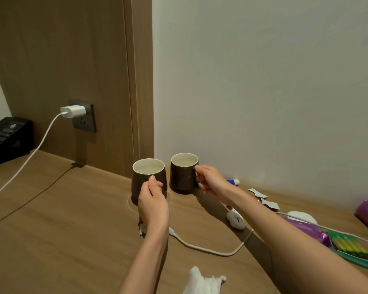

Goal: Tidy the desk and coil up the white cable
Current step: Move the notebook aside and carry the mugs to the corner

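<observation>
- Grip: the left hand [153,201] clasps the left mug [148,177] at its near side. The right hand [208,180] has fingers curled round the handle of the right mug [183,175].
- Both mugs are centre frame, just apart, on or barely off the table [72,230]; cannot tell which.
- The white cable [210,251] loops on the table in the lower centre, from beside the left forearm to under the right forearm.
- A second run [40,143] drops from the charger [72,111] in the socket [86,122], upper left. Cannot tell whether it is the same cable.
- Risk: the mugs are close, so moving both at once could knock them together. Contents are not discernible, so a spill is possible.
- Risk: a forearm drawn back low could snag the loop and drag the clutter at lower right.
- Risk: coiling while the charger is plugged in would likely tug at the socket.
- Count: mugs 2; hands 2; cable runs 2; charger 1; tissue pieces [202,281] 2; purple packets [306,229] 2.
</observation>
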`<state>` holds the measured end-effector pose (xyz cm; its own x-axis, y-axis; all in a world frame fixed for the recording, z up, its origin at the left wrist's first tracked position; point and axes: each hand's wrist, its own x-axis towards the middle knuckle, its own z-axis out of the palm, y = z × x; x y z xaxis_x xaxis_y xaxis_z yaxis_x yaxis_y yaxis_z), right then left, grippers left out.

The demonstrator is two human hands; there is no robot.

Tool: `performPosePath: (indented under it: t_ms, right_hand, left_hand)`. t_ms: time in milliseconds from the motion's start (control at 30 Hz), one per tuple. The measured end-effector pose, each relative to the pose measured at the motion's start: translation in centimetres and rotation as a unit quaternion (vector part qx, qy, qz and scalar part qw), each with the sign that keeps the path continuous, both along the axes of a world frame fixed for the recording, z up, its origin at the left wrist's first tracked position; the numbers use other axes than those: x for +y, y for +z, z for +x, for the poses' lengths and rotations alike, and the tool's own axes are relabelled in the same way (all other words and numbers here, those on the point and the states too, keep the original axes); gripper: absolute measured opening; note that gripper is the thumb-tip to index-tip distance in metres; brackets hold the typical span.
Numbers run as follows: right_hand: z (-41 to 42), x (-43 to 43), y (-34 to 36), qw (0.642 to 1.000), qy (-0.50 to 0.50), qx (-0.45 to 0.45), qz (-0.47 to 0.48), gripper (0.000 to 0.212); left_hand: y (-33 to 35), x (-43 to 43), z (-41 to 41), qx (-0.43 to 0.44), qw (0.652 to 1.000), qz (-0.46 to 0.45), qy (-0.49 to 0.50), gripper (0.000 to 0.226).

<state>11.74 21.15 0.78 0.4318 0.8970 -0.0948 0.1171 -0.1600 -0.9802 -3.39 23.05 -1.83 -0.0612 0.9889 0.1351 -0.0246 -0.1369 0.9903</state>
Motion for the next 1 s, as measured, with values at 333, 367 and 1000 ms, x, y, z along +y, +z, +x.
performPosePath:
  t_ms: [333, 367, 1000]
  right_hand:
    - [0.1, 2.7, -0.4, 1.0, 0.014, 0.026, -0.009, 0.035]
    - [0.2, 3.1, -0.4, 0.999, 0.013, 0.027, -0.012, 0.035]
    - [0.8, 7.2, 0.0, 0.995, 0.018, -0.093, -0.028, 0.03]
  left_hand:
    - [-0.4, 0.3, 0.0, 0.002, 1.0, -0.013, 0.003, 0.039]
    - [-0.4, 0.3, 0.0, 0.003, 1.0, -0.013, 0.004, 0.039]
    - [-0.6, 0.4, 0.2, 0.001, 1.0, -0.017, -0.014, 0.037]
